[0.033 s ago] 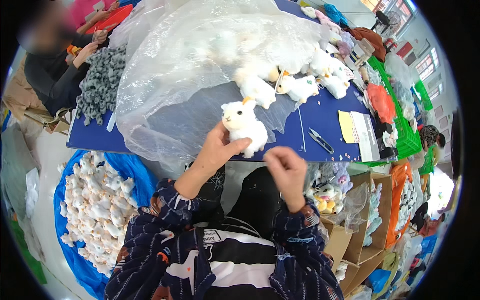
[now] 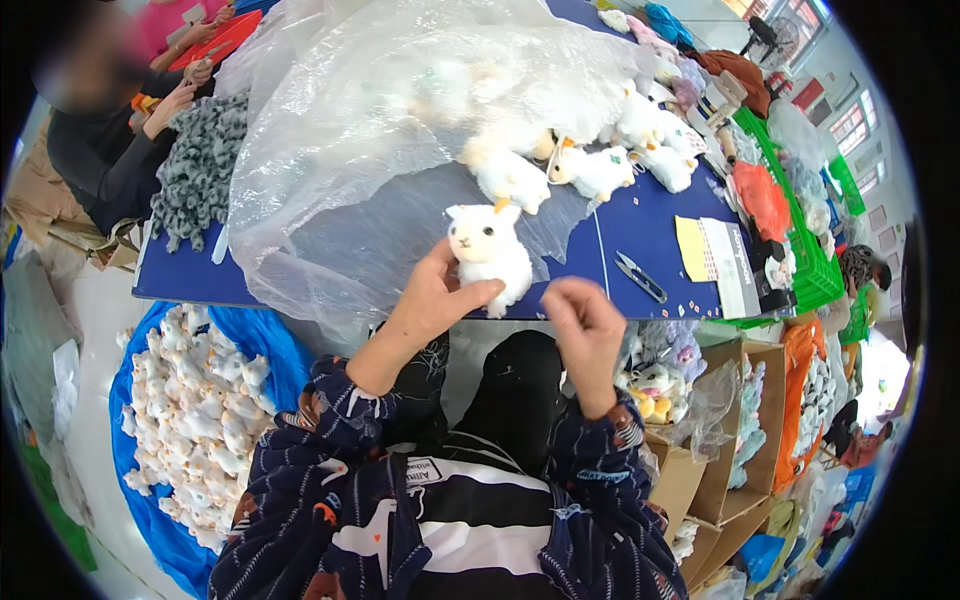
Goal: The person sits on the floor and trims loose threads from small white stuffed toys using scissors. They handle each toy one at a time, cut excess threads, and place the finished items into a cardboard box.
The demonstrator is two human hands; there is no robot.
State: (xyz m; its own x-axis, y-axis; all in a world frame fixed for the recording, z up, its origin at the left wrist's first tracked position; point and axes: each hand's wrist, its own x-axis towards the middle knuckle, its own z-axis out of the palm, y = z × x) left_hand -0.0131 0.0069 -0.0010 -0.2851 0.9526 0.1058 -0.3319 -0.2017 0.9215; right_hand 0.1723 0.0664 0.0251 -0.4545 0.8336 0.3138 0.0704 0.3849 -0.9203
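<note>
Your right hand (image 2: 582,318) hangs near the table edge, fingers curled in — whether it pinches anything, you cannot tell. Your left hand (image 2: 432,298) grips a white plush toy (image 2: 489,253) upright at the blue table (image 2: 640,225) edge. Beyond — a clear plastic bag (image 2: 400,120) and more plush toys (image 2: 600,165).

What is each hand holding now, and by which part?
The left hand holds a small white plush animal by its lower body, thumb across the front. The right hand is closed; whether it holds anything cannot be told.

The clear plastic bag (image 2: 400,130) blurs the white plush toys inside; the right hand's (image 2: 585,325) fingertips curl out of sight.
</note>
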